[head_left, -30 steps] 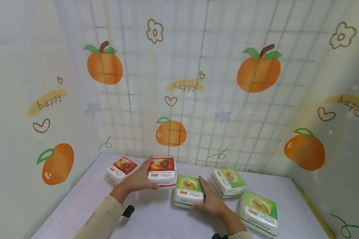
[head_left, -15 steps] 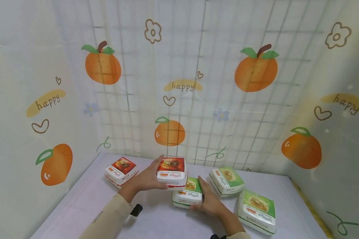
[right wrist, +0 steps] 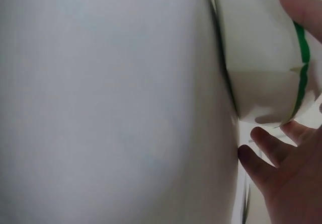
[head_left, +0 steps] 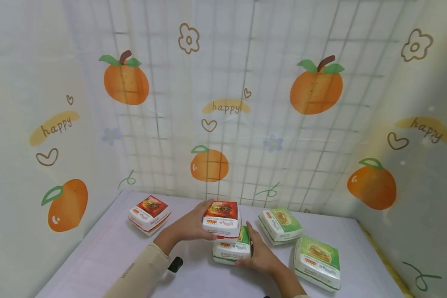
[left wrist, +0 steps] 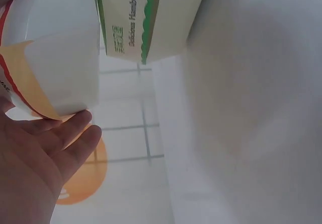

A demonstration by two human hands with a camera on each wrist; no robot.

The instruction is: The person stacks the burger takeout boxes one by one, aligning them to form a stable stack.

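Note:
My left hand (head_left: 189, 225) grips a red-topped hamburger box (head_left: 221, 223) from its left side, thumb at the front. It is raised off the table and overlaps the back-left part of a green-topped hamburger box (head_left: 231, 254) in the head view. Whether the two touch is hard to tell; in the left wrist view the red-edged box (left wrist: 65, 68) lies beside the green-edged one (left wrist: 146, 17). My right hand (head_left: 261, 253) holds the green-topped box by its right side, and that box stands on the table. The right wrist view shows my thumb and fingers around its white wall (right wrist: 261, 58).
Another red-topped box (head_left: 149, 216) stands at the back left of the pale table (head_left: 108, 256). Two more green-topped boxes, one farther back (head_left: 281, 226) and one nearer (head_left: 316, 263), stand to the right. A curtain printed with oranges (head_left: 171, 103) closes off the back and sides.
My left hand has lifted the red-topped box and carried it right, from beside the green-topped box to over it, then slightly lower. My right hand keeps its hold on the green-topped box.

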